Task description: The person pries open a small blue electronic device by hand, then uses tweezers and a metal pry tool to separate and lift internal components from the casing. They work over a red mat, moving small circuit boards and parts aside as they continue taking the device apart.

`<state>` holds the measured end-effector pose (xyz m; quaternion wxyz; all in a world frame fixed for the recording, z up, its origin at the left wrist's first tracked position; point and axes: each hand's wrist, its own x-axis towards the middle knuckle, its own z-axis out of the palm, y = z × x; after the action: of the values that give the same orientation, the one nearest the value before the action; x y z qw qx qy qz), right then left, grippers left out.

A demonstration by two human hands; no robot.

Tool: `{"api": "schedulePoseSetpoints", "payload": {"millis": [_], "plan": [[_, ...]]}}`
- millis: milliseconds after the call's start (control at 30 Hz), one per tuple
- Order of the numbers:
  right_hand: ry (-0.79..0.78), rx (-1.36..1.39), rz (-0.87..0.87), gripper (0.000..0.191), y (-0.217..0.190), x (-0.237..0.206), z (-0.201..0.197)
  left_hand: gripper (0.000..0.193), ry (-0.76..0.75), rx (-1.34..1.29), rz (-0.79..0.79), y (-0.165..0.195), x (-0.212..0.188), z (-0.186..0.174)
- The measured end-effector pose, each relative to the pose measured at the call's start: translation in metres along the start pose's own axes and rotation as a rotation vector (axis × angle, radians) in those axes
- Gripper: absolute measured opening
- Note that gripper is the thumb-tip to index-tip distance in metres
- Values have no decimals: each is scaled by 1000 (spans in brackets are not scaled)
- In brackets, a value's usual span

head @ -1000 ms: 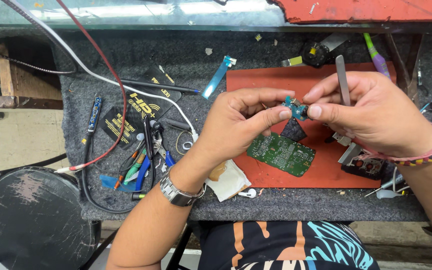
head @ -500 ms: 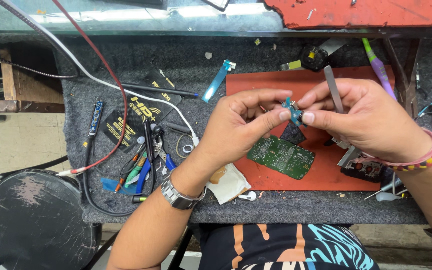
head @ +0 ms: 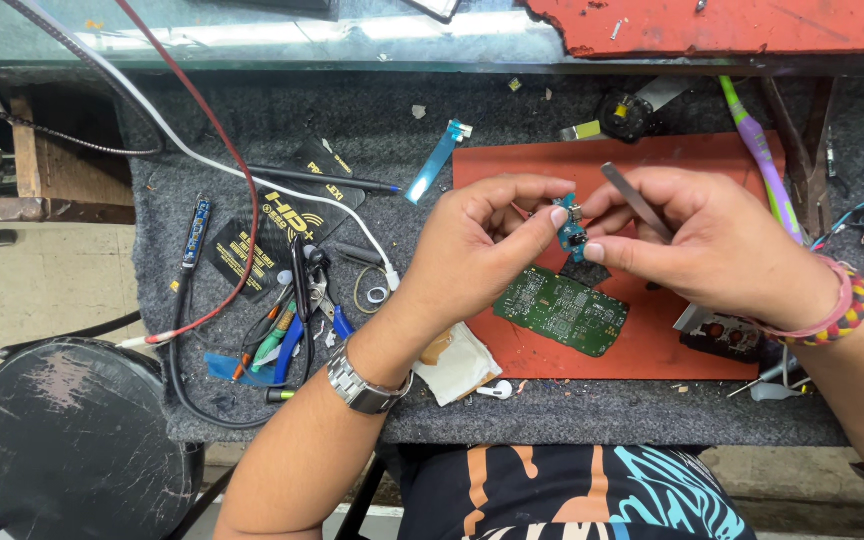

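Teal little circuit board (head: 572,228) is pinched between both hands over the red mat (head: 482,165). My left hand (head: 477,250) grips its left edge and my right hand (head: 712,245) its right, tweezers (head: 635,200) tucked in. Compared with a second ago the hands have lifted slightly off the green board (head: 562,310) below; still just inspecting, I'd guess.

Bright, even overhead light, glare on the glass shelf (head: 252,35), sharp focus, soft shadows

2 black packets (head: 270,232) with yellow print, flat on grey mat, possibly overlapping, left of hands.
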<state>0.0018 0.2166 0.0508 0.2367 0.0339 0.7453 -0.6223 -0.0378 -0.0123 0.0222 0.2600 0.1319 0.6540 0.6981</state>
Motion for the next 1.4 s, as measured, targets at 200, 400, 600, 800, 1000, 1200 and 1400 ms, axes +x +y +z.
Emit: {"api": "schedulePoseSetpoints", "payload": {"millis": [200, 400, 600, 800, 1000, 1200, 1400], "plan": [[30, -317, 13, 28, 3, -1, 0, 29, -7, 56, 16, 2, 1, 0], [35, -399, -154, 34, -10, 2, -1, 27, -10, 174, 49, 5, 1, 1], [121, -519, 12, 37, -22, 2, -2, 24, 1, 326, 104, 10, -1, 1], [275, -755, -292, 33, -20, -1, -9, 23, 8, 359, 138, 10, -1, 2], [324, -878, -334, 28, -16, -3, -10, 24, 10, 370, 144, 8, 0, 1], [300, -921, -370, 24, -15, -2, -13, 32, 25, 305, 99, 7, 1, 1], [286, -924, -347, 23, -13, -1, -15, 30, 25, 316, 95, 5, 2, 0]]}}
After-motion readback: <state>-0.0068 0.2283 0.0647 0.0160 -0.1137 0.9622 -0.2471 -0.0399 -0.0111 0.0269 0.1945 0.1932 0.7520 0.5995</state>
